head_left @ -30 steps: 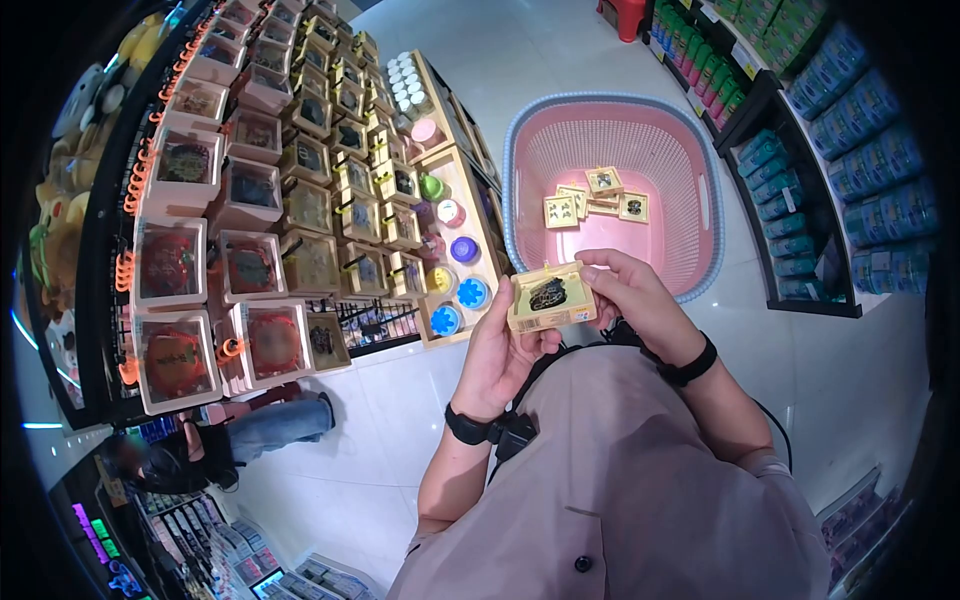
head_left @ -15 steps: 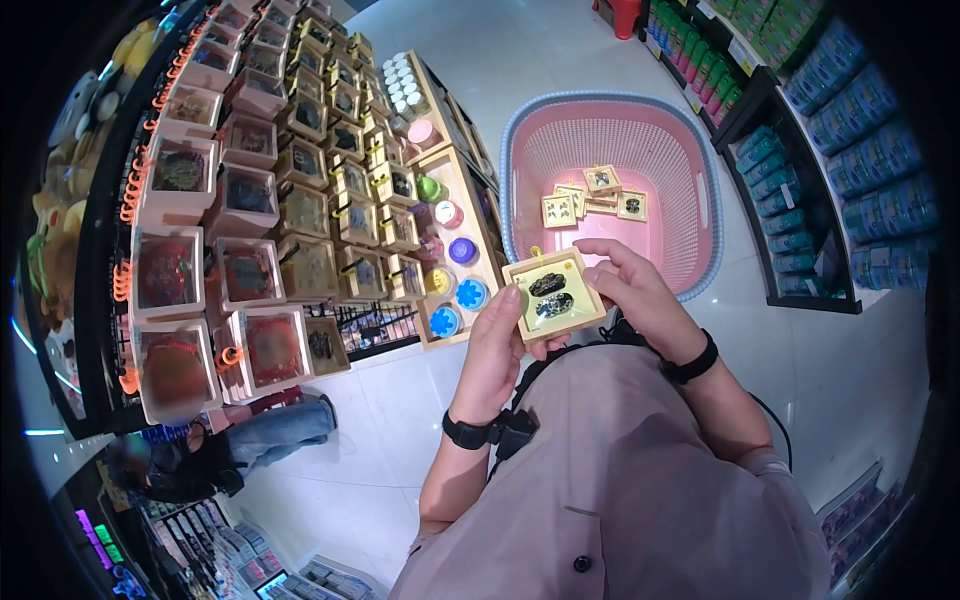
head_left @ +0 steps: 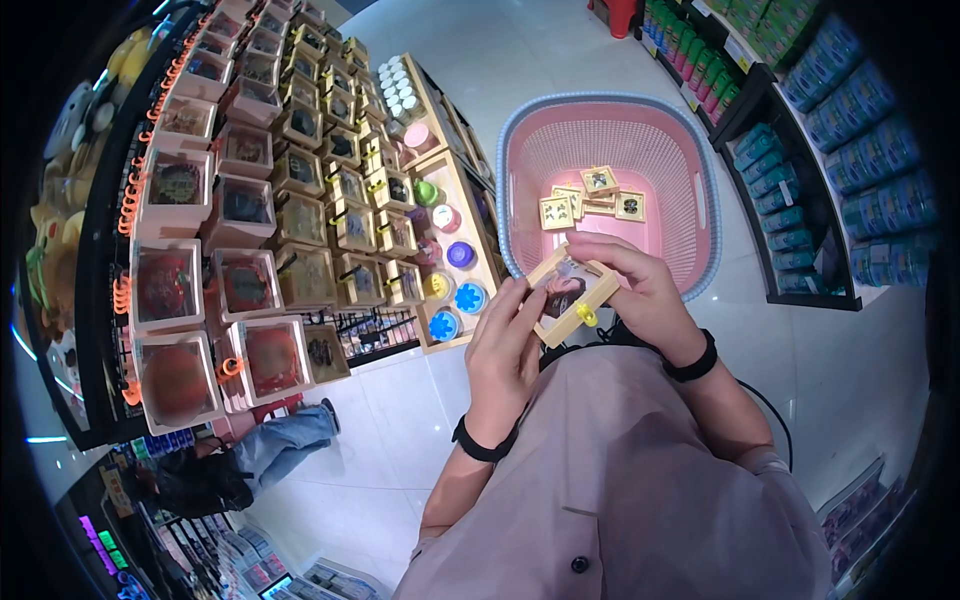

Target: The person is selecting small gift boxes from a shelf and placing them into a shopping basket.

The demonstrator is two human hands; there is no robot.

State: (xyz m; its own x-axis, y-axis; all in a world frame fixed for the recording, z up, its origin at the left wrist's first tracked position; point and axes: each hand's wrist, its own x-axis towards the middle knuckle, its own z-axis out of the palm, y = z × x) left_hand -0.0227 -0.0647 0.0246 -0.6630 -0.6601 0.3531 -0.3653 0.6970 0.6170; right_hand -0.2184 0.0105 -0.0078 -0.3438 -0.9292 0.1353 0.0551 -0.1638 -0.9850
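You grip a small framed box [head_left: 570, 297] in front of your chest, your left hand [head_left: 505, 350] clasping its lower left edge and your right hand [head_left: 640, 290] curled over its upper right side. The box sits tilted, a yellow clip at its lower edge. Just beyond it a pink basket [head_left: 690, 160] on the floor holds several similar boxes [head_left: 590, 195]. To your left, a display rack [head_left: 290, 210] carries rows of framed boxes.

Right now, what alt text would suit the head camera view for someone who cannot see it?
Both hands, left hand and right hand, hold a small yellow framed box above a pink basket holding similar boxes. A display rack of boxed items stands on the left.
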